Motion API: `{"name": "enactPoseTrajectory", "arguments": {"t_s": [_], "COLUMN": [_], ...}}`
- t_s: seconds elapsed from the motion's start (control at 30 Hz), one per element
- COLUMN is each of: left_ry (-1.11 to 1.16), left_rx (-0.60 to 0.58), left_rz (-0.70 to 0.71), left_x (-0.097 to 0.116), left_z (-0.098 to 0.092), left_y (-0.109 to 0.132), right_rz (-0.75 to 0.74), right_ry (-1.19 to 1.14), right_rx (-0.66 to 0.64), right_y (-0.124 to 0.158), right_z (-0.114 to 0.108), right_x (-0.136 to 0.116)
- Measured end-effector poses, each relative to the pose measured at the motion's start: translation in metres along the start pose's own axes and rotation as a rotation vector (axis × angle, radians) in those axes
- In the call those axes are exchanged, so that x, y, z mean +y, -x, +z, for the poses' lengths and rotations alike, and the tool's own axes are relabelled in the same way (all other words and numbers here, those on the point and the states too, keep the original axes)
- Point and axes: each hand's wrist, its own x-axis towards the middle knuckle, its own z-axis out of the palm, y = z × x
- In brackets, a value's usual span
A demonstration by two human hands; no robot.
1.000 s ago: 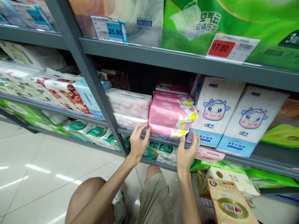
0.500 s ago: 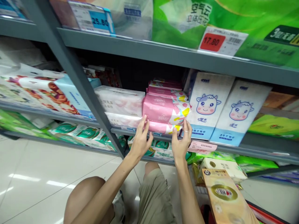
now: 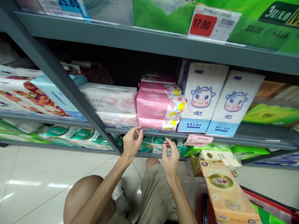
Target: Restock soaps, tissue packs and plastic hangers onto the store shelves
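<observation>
I crouch before a store shelf. Two stacked pink tissue packs (image 3: pixel 160 107) sit at the front of the middle shelf (image 3: pixel 210 137), with more pink packs behind them. My left hand (image 3: pixel 131 143) hovers just below the shelf's front edge under the packs, its fingers curled in against the thumb, with nothing in it. My right hand (image 3: pixel 170 155), wearing a ring, hangs lower in front of the shelf below, fingers loosely bent and apart, empty. Neither hand touches the pink packs.
White tissue packs (image 3: pixel 109 99) lie left of the pink ones; two blue-and-white cow-face boxes (image 3: pixel 202 96) stand on the right. A slanted grey upright (image 3: pixel 65 90) crosses the shelves. A beige tissue box (image 3: pixel 227 193) lies in a red basket (image 3: pixel 263 202) at lower right. A red 17.80 tag (image 3: pixel 203 25) hangs above.
Both hands were against the lower pink pack half a second ago. They have let go and dropped below the shelf edge. The view has shifted a little to the right.
</observation>
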Motion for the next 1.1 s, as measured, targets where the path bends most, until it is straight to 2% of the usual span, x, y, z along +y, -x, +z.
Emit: {"name": "enactPoseTrajectory", "arguments": {"t_s": [0.07,0.17,0.37,0.53,0.63,0.8,1.0,1.1], "left_ry": [0.010,-0.005,-0.134,-0.167,-0.143,-0.082,0.055,0.082], "left_rx": [-0.086,-0.124,-0.106,-0.134,-0.120,-0.160,-0.122,-0.122], "left_rz": [-0.021,0.001,0.096,0.143,0.103,0.018,-0.167,-0.205], "left_x": [-0.005,-0.009,-0.017,-0.020,-0.019,-0.017,-0.013,-0.013], "left_z": [0.000,0.000,-0.004,0.000,0.002,0.002,0.004,0.006], "left_y": [0.001,0.001,-0.010,-0.011,-0.010,-0.009,-0.007,-0.007], "right_rz": [-0.036,-0.081,-0.179,-0.230,-0.290,-0.355,-0.339,-0.302], "right_ry": [0.017,0.112,0.356,0.311,0.338,0.393,0.398,0.390], "right_rx": [-0.098,-0.149,-0.075,-0.056,-0.045,0.002,-0.033,-0.050], "right_y": [-0.007,-0.029,-0.049,-0.050,-0.050,-0.049,-0.049,-0.049], "right_z": [0.011,0.028,0.042,0.044,0.046,0.048,0.049,0.050], "right_x": [0.005,0.009,0.012,0.017,0.018,0.022,0.030,0.031]}}
